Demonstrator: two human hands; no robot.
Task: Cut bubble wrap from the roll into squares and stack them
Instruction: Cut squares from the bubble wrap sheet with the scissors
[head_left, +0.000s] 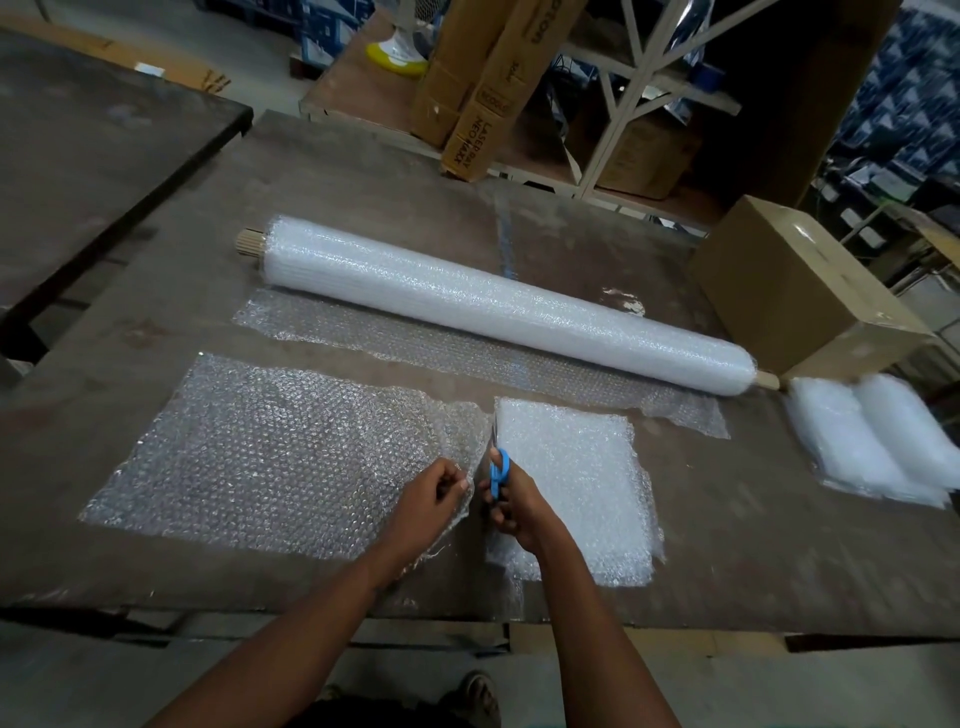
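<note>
Scuffed brown worktable (727, 545) with bubble wrap roll (498, 306), warehouse shelving (639, 78) behind

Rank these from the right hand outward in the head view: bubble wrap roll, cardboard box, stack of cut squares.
From the right hand:
1. Stack of cut squares, directly beneath and right of it.
2. Bubble wrap roll, across the table's middle.
3. Cardboard box, far right corner.
</note>
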